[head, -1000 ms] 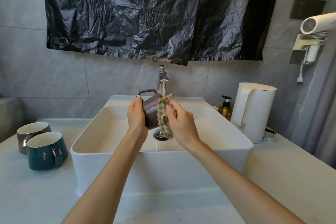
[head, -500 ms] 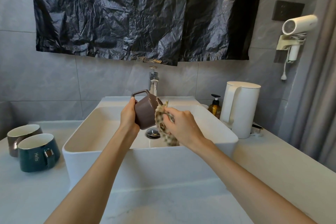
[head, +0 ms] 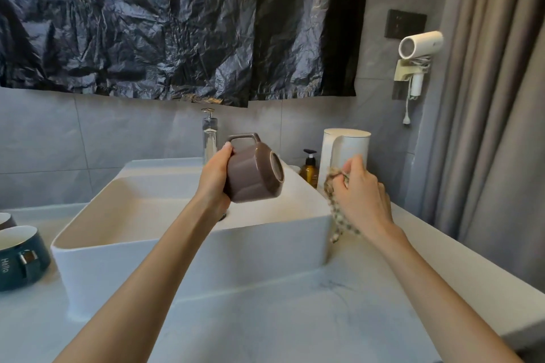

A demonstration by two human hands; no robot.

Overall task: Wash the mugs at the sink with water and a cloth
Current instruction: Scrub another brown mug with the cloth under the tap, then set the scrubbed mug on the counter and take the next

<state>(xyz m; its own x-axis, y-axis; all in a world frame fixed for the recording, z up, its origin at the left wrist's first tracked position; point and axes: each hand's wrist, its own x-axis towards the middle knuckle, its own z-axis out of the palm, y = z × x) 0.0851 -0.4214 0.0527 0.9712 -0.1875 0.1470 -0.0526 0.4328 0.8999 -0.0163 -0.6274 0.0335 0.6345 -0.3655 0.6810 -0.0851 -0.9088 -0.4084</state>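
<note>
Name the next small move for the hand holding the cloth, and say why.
Probably lower the spotted cloth onto the counter beside the sink. The right hand grips it outside the sink's right rim, apart from the brown mug that the left hand holds tilted over the sink; a freed hand could then reach the tap.

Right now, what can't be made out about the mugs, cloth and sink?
Head view only.
- Brown mug: inside faces away; base toward camera.
- Drain: mostly behind the left hand's wrist.
- Cloth: motion-blurred, partly behind the right hand.
- Teal mug and second mug: cut off by left edge.
</note>
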